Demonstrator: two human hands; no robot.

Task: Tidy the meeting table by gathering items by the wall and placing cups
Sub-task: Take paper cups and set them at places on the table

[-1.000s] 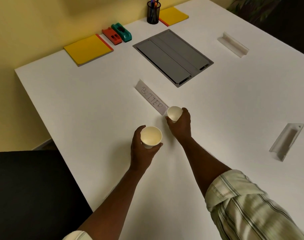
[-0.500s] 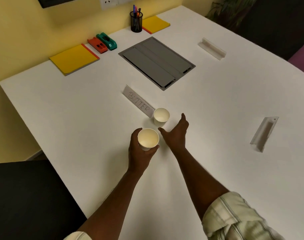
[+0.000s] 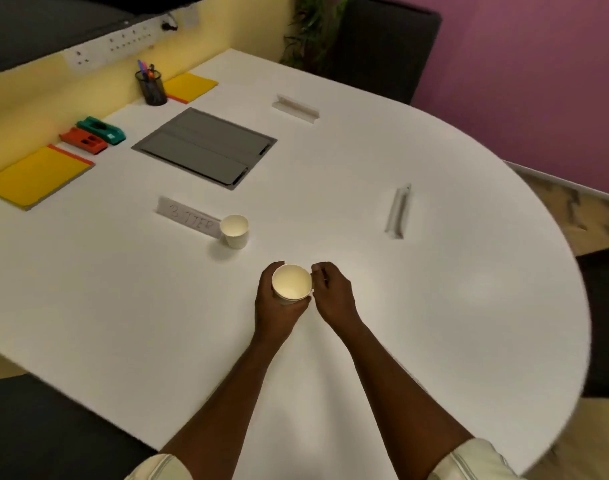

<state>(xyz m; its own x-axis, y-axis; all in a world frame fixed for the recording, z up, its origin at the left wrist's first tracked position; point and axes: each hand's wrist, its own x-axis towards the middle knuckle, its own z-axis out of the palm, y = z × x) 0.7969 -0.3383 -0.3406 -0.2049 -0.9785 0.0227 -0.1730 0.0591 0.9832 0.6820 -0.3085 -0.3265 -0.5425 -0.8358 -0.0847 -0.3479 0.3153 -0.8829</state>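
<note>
My left hand (image 3: 277, 308) grips a white paper cup (image 3: 292, 284), held upright just above the white table (image 3: 434, 323). My right hand (image 3: 334, 294) is right beside that cup, fingers curled at its rim; I cannot tell whether it touches it. A second white paper cup (image 3: 234, 231) stands on the table at the right end of a name card reading "BUTTER" (image 3: 188, 216). By the wall lie two yellow notepads (image 3: 36, 176) (image 3: 189, 85), a red stapler (image 3: 83, 141), a teal stapler (image 3: 101, 129) and a black pen holder (image 3: 151, 85).
A grey cable hatch (image 3: 206, 148) is set into the table's middle. Two blank clear name-card holders (image 3: 296, 108) (image 3: 398, 211) stand farther right. Dark chairs stand at the far edge (image 3: 382, 43) and at the near left (image 3: 36, 427).
My right hand let go of the second cup beside the name card and drew back to the cup in my left hand. The view swung right.
</note>
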